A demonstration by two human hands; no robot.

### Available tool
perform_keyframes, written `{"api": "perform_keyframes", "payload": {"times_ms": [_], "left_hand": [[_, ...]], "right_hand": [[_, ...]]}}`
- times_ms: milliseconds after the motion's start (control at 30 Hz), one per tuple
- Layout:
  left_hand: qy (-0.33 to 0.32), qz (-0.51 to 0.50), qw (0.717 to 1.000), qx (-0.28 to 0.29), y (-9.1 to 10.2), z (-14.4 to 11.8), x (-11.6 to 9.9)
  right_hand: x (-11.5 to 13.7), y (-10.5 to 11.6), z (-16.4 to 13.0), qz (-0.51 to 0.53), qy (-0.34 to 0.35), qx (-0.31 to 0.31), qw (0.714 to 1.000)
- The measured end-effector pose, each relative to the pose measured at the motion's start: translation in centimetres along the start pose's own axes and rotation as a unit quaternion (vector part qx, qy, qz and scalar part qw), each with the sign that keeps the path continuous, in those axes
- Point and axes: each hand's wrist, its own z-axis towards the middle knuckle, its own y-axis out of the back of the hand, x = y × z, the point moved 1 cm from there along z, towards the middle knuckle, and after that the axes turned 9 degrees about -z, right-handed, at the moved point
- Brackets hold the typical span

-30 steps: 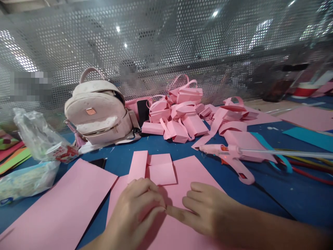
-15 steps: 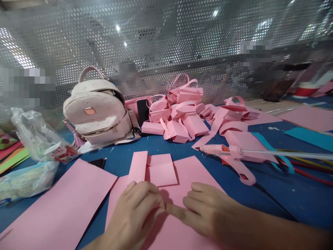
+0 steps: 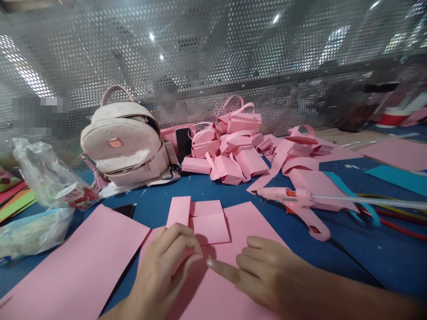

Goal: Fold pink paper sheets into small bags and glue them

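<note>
My left hand (image 3: 170, 262) is over the pink sheet, its fingers curled and the thumb and index tips pressed together; whether something small is between them is hidden. It covers the lower end of a narrow folded pink strip (image 3: 179, 210). Beside that strip lies a folded pink paper piece (image 3: 211, 224) with creases across it. My right hand (image 3: 263, 271) hovers low over the large pink sheet (image 3: 248, 222), index finger stretched toward the left hand, other visible fingers curled, nothing seen in it. A small gap separates the two hands.
A pink glue gun (image 3: 300, 204) lies at the right, its cord trailing forward. Behind are a pile of pink paper bags (image 3: 233, 146) and a pale backpack (image 3: 123, 138). Another pink sheet (image 3: 83, 258), plastic packaging (image 3: 36, 226) and a small carton (image 3: 80, 195) are at the left.
The left hand has drawn slightly left, away from the right index finger, so the touching fingertips are now apart. The right hand has barely moved.
</note>
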Motion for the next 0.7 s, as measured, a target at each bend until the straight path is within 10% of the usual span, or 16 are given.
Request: {"api": "perform_keyframes", "payload": {"times_ms": [700], "left_hand": [[0.014,0.006,1.000,0.007,0.28,-0.08,-0.01]], "right_hand": [[0.03,0.30,-0.02,-0.025,0.014,0.017,0.999]]}}
